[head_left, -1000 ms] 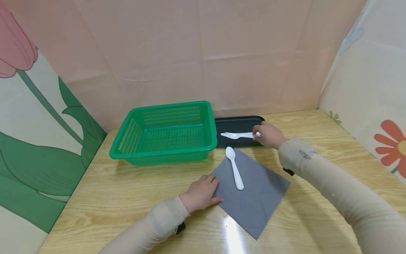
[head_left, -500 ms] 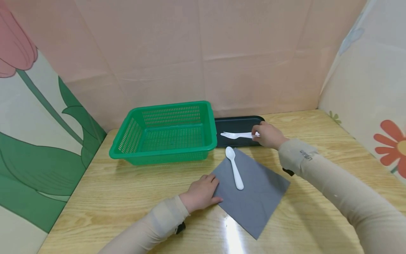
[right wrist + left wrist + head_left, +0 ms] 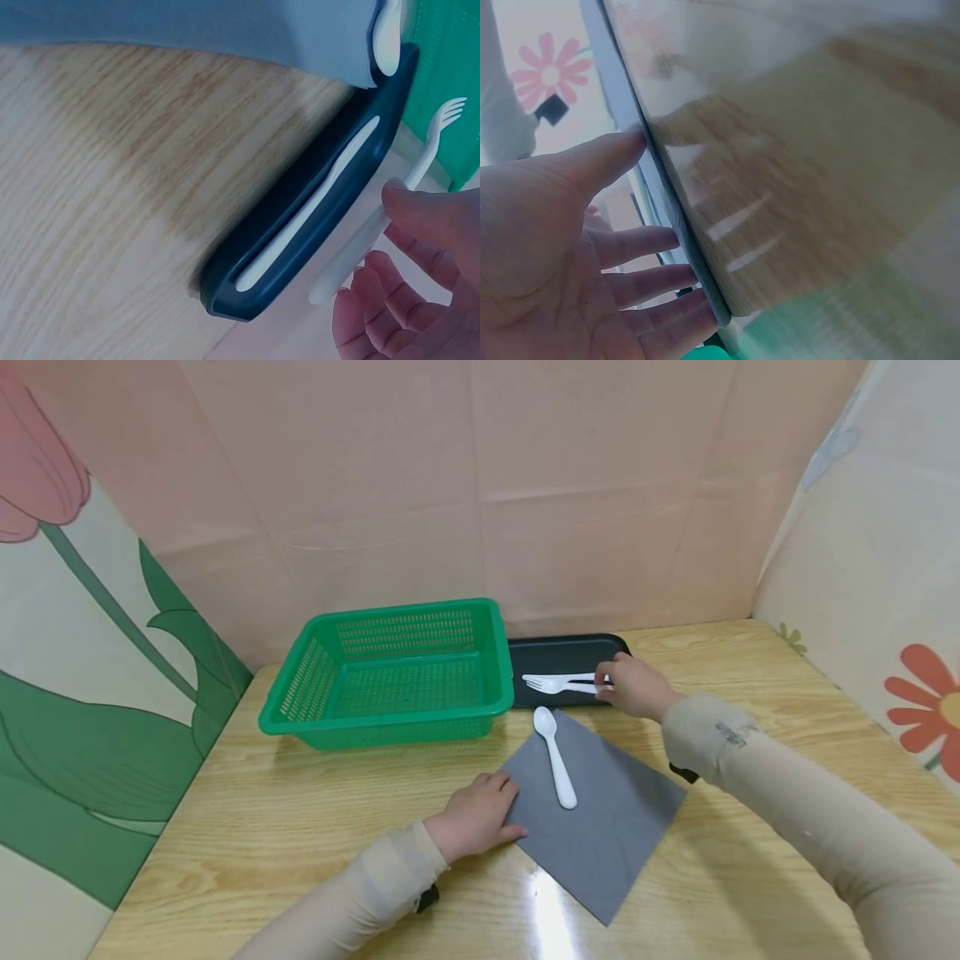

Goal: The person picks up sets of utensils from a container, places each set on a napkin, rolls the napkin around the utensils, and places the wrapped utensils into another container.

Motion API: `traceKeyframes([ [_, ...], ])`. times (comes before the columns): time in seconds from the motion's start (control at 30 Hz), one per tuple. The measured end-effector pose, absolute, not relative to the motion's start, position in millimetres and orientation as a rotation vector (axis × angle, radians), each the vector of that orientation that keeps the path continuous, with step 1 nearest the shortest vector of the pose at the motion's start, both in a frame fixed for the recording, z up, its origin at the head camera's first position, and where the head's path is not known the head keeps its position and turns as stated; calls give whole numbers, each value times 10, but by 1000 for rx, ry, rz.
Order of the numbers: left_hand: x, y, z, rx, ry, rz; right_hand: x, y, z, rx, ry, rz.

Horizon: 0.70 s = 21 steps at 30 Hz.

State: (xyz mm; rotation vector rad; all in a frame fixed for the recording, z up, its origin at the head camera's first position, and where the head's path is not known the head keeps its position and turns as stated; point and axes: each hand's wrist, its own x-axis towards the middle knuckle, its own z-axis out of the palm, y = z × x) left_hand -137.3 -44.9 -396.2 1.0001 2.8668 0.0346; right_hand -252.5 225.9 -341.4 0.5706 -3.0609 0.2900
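Note:
A white plastic fork (image 3: 551, 685) is pinched between the thumb and fingers of my right hand (image 3: 637, 685), just over the black tray (image 3: 558, 652). In the right wrist view a white plastic knife (image 3: 315, 199) lies lengthwise in that tray, apart from the fork (image 3: 429, 150). My left hand (image 3: 476, 814) rests at the left edge of a grey paper napkin (image 3: 615, 818), its fingers extended and touching it. On the napkin lies a white plastic spoon (image 3: 557, 764), bowl toward the tray.
A green slotted basket (image 3: 386, 722) stands left of the tray, against its end. All of it sits on a wood-grain tabletop (image 3: 360, 793). A pinkish sheet (image 3: 480, 502) hangs behind, and printed panels flank both sides.
The fork, held by my right hand, has separated from the knife and shifted slightly toward me. The left hand, napkin and spoon have kept their places.

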Motion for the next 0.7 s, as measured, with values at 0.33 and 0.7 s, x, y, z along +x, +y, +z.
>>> traceKeyframes([
  [0.33,-1352,-446,-3901,980,2850,35,-2482,2242,-3414,570,-3066,295],
  [0.7,-1330,-440,-3880,971,2848,37,-2458,2241,-3426,580,-3054,300],
])
